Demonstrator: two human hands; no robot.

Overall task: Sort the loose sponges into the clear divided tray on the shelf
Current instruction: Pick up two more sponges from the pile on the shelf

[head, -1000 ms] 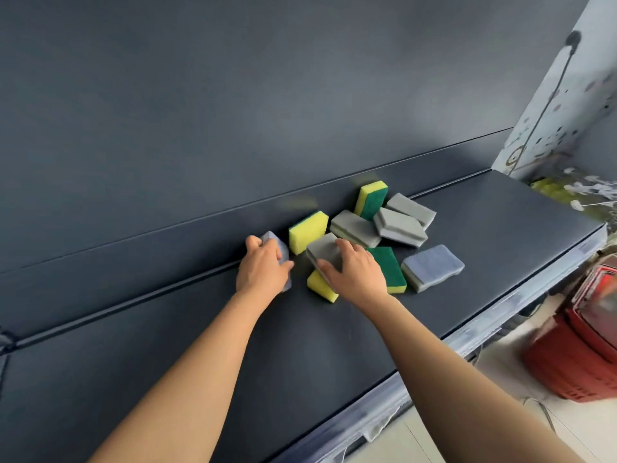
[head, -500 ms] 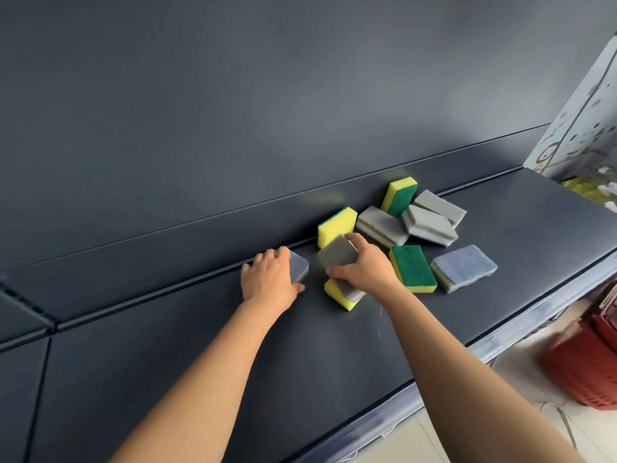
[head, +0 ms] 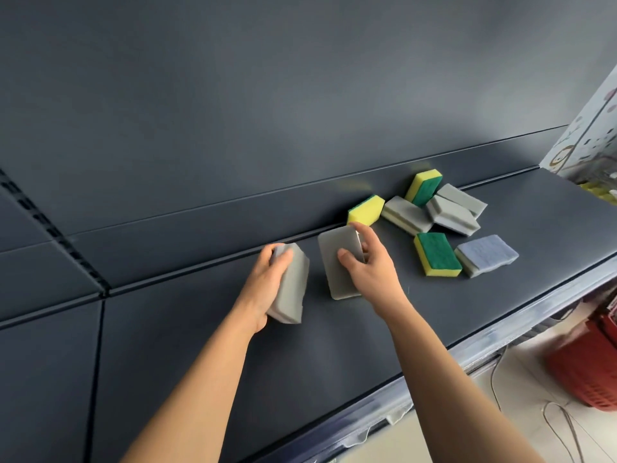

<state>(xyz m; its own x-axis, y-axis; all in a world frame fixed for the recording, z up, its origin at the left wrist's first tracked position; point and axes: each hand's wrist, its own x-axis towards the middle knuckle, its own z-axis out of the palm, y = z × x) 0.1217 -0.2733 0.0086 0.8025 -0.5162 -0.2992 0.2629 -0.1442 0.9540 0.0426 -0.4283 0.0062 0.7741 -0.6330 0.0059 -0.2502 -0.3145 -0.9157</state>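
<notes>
Now holding 2 over shelf (head: 200,345): left hand (head: 267,289) curled round left grey sponge (head: 291,289), right hand (head: 372,270) pinching right grey sponge (head: 335,262) thumb-to-fingers. No divided tray visible. Could slip from shallow pinch or misplace reaching blind; 7 loose sponges (head: 437,253) unsorted at right.

Person's body in view: two arms, nothing else. Left hand (head: 267,282) and right hand (head: 370,272) are bare. Left forearm (head: 200,379) and right forearm (head: 450,379) are bare from just behind the fingers (head: 365,233) back to the frame edge. Slim build. Left fingertips are slightly motion-blurred; nail detail is too small to read.
</notes>
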